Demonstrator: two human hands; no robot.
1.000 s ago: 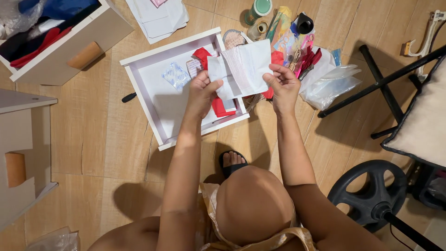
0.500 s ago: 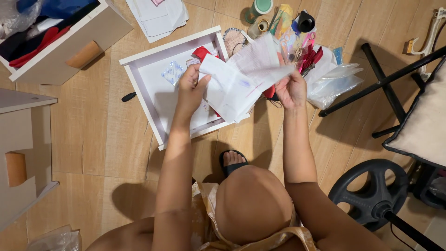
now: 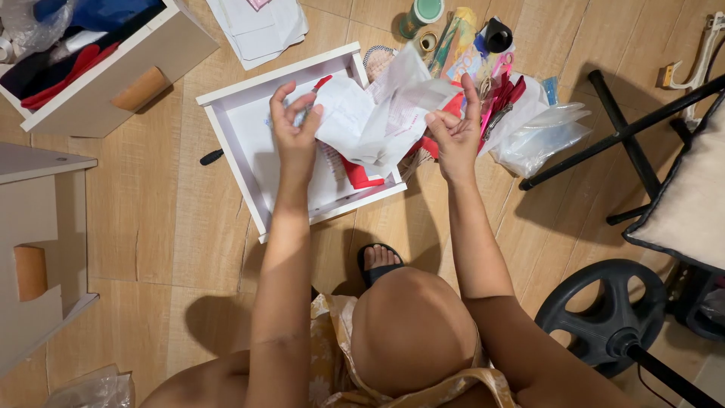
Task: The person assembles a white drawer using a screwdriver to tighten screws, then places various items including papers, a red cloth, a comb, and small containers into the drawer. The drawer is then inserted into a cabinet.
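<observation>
Here the 2 hands were sorting papers over the white drawer (image 3: 226,128): left hand (image 3: 296,128) and right hand (image 3: 453,136), fingers pinched on the white papers (image 3: 370,125). Separating them likely called for a gentle pull.

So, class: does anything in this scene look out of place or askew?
Yes. A white drawer lies askew on the wooden floor, out of its cabinet. Both hands, left hand and right hand, hold crumpled papers above it.

Wooden floor (image 3: 151,227) under white drawer (image 3: 234,143), papers (image 3: 257,26), plastic bags (image 3: 540,136).
</observation>
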